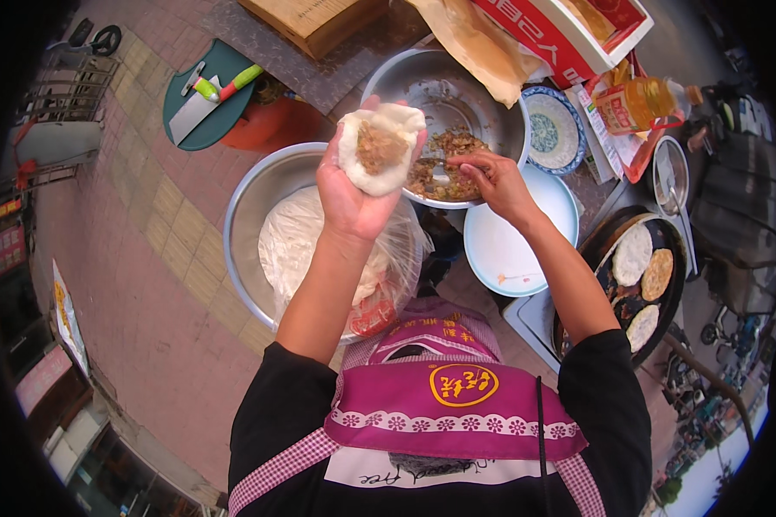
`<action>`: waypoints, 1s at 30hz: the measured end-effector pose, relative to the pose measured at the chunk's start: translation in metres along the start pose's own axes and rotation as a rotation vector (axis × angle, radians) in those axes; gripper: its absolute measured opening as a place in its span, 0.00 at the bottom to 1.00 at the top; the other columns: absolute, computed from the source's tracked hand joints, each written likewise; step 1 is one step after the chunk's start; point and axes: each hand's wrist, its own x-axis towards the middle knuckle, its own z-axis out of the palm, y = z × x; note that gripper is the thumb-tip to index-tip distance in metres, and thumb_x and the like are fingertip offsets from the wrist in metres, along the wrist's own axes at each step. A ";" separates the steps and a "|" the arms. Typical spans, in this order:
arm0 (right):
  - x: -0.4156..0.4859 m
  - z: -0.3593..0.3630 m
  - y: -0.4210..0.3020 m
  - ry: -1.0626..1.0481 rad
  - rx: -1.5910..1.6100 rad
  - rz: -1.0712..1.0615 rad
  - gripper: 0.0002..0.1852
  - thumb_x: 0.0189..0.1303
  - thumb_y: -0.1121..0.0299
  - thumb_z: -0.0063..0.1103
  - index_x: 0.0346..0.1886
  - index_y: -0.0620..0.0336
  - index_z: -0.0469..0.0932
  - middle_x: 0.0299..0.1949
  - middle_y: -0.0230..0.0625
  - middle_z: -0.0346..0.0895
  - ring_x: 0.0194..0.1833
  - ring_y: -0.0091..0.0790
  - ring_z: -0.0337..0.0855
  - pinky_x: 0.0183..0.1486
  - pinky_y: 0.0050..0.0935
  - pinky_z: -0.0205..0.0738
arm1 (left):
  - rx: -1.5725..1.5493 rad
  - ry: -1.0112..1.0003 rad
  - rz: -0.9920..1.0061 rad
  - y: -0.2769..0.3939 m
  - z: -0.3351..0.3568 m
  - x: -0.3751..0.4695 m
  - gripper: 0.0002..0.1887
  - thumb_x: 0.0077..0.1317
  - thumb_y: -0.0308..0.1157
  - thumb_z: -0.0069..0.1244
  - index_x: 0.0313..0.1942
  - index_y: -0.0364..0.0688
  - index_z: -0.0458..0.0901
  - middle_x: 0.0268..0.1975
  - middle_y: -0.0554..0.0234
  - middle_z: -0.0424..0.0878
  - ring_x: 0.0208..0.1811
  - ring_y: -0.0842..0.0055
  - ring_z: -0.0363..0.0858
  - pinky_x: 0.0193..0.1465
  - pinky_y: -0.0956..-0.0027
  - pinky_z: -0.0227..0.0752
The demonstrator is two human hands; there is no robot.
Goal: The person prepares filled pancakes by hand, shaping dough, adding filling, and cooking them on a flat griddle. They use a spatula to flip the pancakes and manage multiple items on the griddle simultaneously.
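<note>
On the palm of my left hand lies a flattened piece of white dough, its edges cupped upward. A mound of chopped brown filling sits in its middle. My right hand grips the handle of a metal spoon, whose bowl rests among the loose filling in a steel basin. Under my left forearm stands a wider steel basin holding a large mass of dough, partly covered by clear plastic film.
A round white tray lies below my right wrist. At the right, a black pan holds several flat cakes. A patterned plate, an oil bottle and a red box stand beyond. A cleaver rests on a green board.
</note>
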 end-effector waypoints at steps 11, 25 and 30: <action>-0.053 -0.004 -0.002 0.308 0.686 0.489 0.15 0.73 0.67 0.50 0.50 0.69 0.80 0.33 0.35 0.82 0.32 0.21 0.79 0.38 0.21 0.74 | 0.000 -0.015 -0.008 -0.006 -0.001 0.003 0.23 0.75 0.40 0.35 0.64 0.36 0.67 0.67 0.39 0.66 0.70 0.47 0.62 0.73 0.42 0.55; -0.060 -0.027 -0.014 0.099 -0.055 0.080 0.11 0.69 0.74 0.53 0.48 0.66 0.82 0.31 0.39 0.81 0.29 0.28 0.80 0.34 0.27 0.75 | 0.069 0.016 -0.011 -0.010 -0.001 -0.002 0.23 0.74 0.42 0.38 0.63 0.38 0.68 0.64 0.40 0.69 0.68 0.50 0.66 0.72 0.43 0.57; -0.070 0.001 -0.021 0.250 0.294 0.297 0.15 0.74 0.68 0.47 0.50 0.71 0.80 0.31 0.35 0.80 0.30 0.22 0.79 0.34 0.20 0.73 | 0.012 -0.012 -0.031 -0.008 -0.001 -0.002 0.23 0.75 0.40 0.36 0.63 0.36 0.67 0.67 0.39 0.65 0.70 0.48 0.61 0.74 0.42 0.53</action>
